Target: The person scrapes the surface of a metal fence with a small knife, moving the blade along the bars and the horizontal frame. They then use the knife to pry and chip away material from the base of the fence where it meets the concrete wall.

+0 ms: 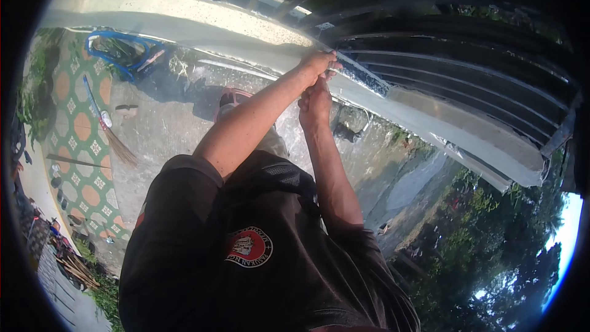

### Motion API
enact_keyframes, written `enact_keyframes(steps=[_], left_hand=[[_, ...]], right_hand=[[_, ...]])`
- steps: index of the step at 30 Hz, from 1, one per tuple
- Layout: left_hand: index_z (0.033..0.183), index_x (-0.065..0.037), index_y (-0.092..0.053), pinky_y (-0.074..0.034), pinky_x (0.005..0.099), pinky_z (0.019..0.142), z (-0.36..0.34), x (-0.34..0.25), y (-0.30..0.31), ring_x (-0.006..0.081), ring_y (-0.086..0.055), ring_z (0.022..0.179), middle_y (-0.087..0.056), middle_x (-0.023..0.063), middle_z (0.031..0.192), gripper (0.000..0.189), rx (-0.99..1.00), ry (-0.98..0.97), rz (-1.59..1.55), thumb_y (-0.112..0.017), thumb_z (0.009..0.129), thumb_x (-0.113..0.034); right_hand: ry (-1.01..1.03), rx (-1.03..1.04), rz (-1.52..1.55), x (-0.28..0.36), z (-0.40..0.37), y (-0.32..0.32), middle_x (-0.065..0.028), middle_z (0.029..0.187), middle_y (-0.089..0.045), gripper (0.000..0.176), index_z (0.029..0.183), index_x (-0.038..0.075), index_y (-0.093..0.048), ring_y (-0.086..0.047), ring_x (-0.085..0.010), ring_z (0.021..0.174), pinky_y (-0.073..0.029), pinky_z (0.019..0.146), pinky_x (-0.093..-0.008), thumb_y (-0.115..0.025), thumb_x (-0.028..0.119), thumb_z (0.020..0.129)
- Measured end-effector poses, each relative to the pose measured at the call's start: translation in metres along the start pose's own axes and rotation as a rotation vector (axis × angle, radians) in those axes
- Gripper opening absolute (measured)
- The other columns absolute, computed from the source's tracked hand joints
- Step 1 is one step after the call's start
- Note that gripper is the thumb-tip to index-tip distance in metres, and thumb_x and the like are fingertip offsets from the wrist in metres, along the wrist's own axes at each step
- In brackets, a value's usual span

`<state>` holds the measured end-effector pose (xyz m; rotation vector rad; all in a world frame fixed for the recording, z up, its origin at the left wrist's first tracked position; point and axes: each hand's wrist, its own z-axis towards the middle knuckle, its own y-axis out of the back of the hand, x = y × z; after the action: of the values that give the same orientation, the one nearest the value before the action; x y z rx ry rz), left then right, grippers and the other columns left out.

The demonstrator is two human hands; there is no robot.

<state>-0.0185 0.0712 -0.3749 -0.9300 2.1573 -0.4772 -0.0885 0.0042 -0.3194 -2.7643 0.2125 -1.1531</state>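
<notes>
Both my hands meet at the pale ledge (246, 24) below the metal railing. My left hand (319, 63) is at the ledge's edge, its fingers curled; what they grip, if anything, is too small to make out. Just under it, my right hand (316, 103) is closed like a fist, close against the left hand, and its contents are hidden. A dark speckled strip (364, 79) runs along the ledge right beside my left fingertips.
Metal railing bars (455, 67) rise behind the ledge. On the ground at left lie a blue hose (115, 35) and a broom (117, 141), near patterned tiles (80, 126). Rough concrete (153, 172) spreads below, with leafy plants (491, 227) at right.
</notes>
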Motion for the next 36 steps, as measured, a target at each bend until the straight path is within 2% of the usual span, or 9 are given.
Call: enact_keyframes(steps=[3,6,12,18,23,25,31,33,36], left_hand=[[0.105,-0.005,-0.064,-0.049,0.0289,0.053,-0.022,-0.002,-0.002,0.0136,-0.063,0.068,-0.073,0.0085,0.092,0.033,0.06,-0.011,0.013,-0.062,0.094,-0.036],[0.105,-0.006,-0.064,-0.047,0.0263,0.051,-0.041,-0.005,-0.012,0.013,-0.063,0.067,-0.073,0.0075,0.092,0.032,0.045,-0.031,0.011,-0.062,0.094,-0.036],[0.107,-0.006,-0.06,-0.044,0.0241,0.046,0.006,0.006,-0.003,0.0124,-0.061,0.066,-0.072,0.0103,0.095,0.031,0.028,-0.016,-0.064,-0.06,0.096,-0.035],[0.108,-0.005,-0.061,-0.043,0.0259,0.048,-0.034,-0.001,-0.009,0.013,-0.062,0.068,-0.073,0.0098,0.095,0.034,0.072,-0.001,-0.022,-0.062,0.095,-0.036],[0.107,-0.004,-0.063,-0.041,0.0219,0.047,-0.005,-0.003,-0.003,0.0128,-0.06,0.061,-0.074,0.0087,0.094,0.033,0.036,0.003,-0.078,-0.063,0.094,-0.035],[0.106,-0.004,-0.064,-0.043,0.0239,0.049,-0.007,-0.006,0.003,0.0133,-0.06,0.063,-0.073,0.0083,0.093,0.034,0.055,0.033,-0.091,-0.064,0.093,-0.035],[0.101,-0.006,-0.067,-0.047,0.0276,0.056,-0.031,-0.007,-0.007,0.0131,-0.061,0.067,-0.073,0.0087,0.09,0.029,0.055,-0.026,0.002,-0.065,0.092,-0.034],[0.101,-0.007,-0.067,-0.046,0.0273,0.054,-0.011,-0.002,-0.002,0.013,-0.061,0.068,-0.073,0.0086,0.09,0.027,0.038,-0.005,-0.036,-0.065,0.093,-0.033],[0.103,-0.008,-0.066,-0.044,0.0264,0.051,-0.011,0.001,0.001,0.0128,-0.061,0.065,-0.073,0.0084,0.09,0.026,0.034,-0.01,-0.063,-0.065,0.093,-0.031]], right_hand=[[0.013,-0.049,-0.055,0.003,-0.021,-0.005,0.0082,0.062,-0.038,0.025,0.086,0.018,-0.049,-0.031,-0.0032,0.047,-0.022,0.04,-0.0204,-0.044,0.036,0.102],[0.039,0.018,0.026,0.004,-0.032,0.006,0.0086,0.062,-0.037,0.025,0.087,0.018,-0.05,-0.03,-0.0029,0.047,-0.022,0.04,-0.0206,-0.043,0.036,0.103],[0.004,0.029,0.007,0.003,0.005,0.008,0.0087,0.061,-0.037,0.027,0.087,0.018,-0.05,-0.03,-0.0034,0.045,-0.022,0.04,-0.0214,-0.043,0.037,0.103],[0.033,0.002,0.029,0.003,-0.03,-0.001,0.0094,0.059,-0.036,0.025,0.086,0.018,-0.05,-0.029,-0.002,0.044,-0.021,0.039,-0.0212,-0.044,0.036,0.103],[0.04,0.037,0.048,-0.001,-0.003,0.0,0.0092,0.059,-0.035,0.026,0.085,0.019,-0.05,-0.028,-0.0025,0.044,-0.02,0.039,-0.0213,-0.045,0.036,0.103],[0.037,-0.065,0.043,-0.003,-0.002,-0.012,0.0088,0.059,-0.035,0.027,0.084,0.019,-0.05,-0.028,-0.0027,0.044,-0.02,0.04,-0.0213,-0.043,0.037,0.103],[0.079,-0.059,0.073,0.0,-0.027,-0.01,0.0087,0.058,-0.036,0.027,0.086,0.018,-0.05,-0.028,-0.0027,0.043,-0.019,0.039,-0.0221,-0.042,0.037,0.103],[0.078,0.018,0.075,-0.006,-0.007,-0.005,0.009,0.059,-0.037,0.027,0.088,0.018,-0.051,-0.028,-0.0027,0.043,-0.02,0.038,-0.0222,-0.041,0.037,0.103],[0.068,-0.064,0.055,-0.009,-0.013,-0.014,0.0094,0.06,-0.039,0.026,0.09,0.018,-0.053,-0.029,-0.0027,0.043,-0.02,0.039,-0.0226,-0.043,0.038,0.103]])
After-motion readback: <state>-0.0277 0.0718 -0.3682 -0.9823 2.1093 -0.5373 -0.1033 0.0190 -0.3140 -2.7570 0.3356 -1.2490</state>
